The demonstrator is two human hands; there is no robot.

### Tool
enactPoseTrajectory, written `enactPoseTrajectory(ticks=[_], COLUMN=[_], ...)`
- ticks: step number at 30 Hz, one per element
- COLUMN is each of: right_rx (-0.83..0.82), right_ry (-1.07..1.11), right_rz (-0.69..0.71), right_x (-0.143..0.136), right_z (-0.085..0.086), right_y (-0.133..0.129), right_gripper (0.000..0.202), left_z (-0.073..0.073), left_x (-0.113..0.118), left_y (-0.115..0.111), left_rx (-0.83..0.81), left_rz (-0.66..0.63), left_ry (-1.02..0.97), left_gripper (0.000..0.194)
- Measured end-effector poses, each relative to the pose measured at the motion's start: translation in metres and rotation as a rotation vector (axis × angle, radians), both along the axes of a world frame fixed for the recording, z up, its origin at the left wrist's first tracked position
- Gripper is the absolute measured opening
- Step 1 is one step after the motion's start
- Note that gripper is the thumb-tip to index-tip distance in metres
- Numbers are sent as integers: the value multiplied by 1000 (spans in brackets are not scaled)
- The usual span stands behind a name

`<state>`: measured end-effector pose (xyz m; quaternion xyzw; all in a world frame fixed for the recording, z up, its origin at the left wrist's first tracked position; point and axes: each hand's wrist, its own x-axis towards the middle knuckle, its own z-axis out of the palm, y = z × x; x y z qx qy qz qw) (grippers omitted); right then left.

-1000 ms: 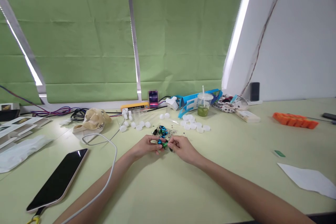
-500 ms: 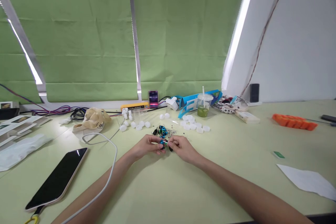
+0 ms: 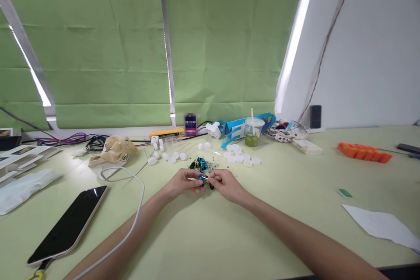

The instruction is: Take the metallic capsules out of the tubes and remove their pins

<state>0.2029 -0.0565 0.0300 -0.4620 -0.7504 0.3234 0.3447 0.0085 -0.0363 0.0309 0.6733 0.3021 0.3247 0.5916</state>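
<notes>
With twelve o'clock taken as straight ahead of the person, a small blue part (image 3: 200, 177) sat between the two hands, at the three o'clock end of the left hand (image 3: 183, 183), whose thumb and forefinger were clamped on it. The right hand (image 3: 226, 183) met it from three o'clock, thumb and forefinger pinched together on a thin pale piece (image 3: 204, 178) that ran toward the blue part; the exact contact there was too small to make out. A black piece (image 3: 211, 187) showed just beside the right fingertips, at about four o'clock from the blue part. Both hands were held low over the table (image 3: 183, 245), close together, knuckles bent, the left forearm reaching in from eight o'clock and the right from four. Near the hands, at twelve o'clock, lay a heap of blue and black parts (image 3: 201, 164) with thin wire leads. White caps (image 3: 238, 153) lay beyond at two o'clock, a drink cup (image 3: 252, 140) behind them, and a phone (image 3: 68, 227) rested well apart between eight and nine.
</notes>
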Motion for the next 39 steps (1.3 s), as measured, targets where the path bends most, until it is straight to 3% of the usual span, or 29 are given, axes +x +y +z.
enactPoseTrajectory(ticks=[4,10,13,15,20,22,29,34,39], right_rx=[-31,-398,-455,-335,232,292,-2,-316,-395], right_ry=[31,212,234,137,-189,-237,-93,36,48], right_rz=[4,38,82,62,-45,-62,13,50,14], right_x=[-1,-2,-1,-1,-1,-1,6,8,6], right_z=[3,11,8,5,0,0,4,7,4], right_y=[-2,-8,-8,-8,-11,-12,-3,-2,-4], right_gripper=[16,20,21,20,14,13,5,8,14], left_z=[-1,-5,-7,-7,-7,-7,-11,-15,-19], left_x=[2,5,5,5,5,5,5,5,5], left_y=[-1,0,-1,-1,-3,-2,0,0,0], left_rx=[12,53,60,58,42,45,89,86,67], left_rz=[49,104,110,108,108,103,55,6,-45], left_ry=[-25,-23,-7,-8,19,18,49,23,1], left_gripper=[33,36,36,36,35,34,32,31,33])
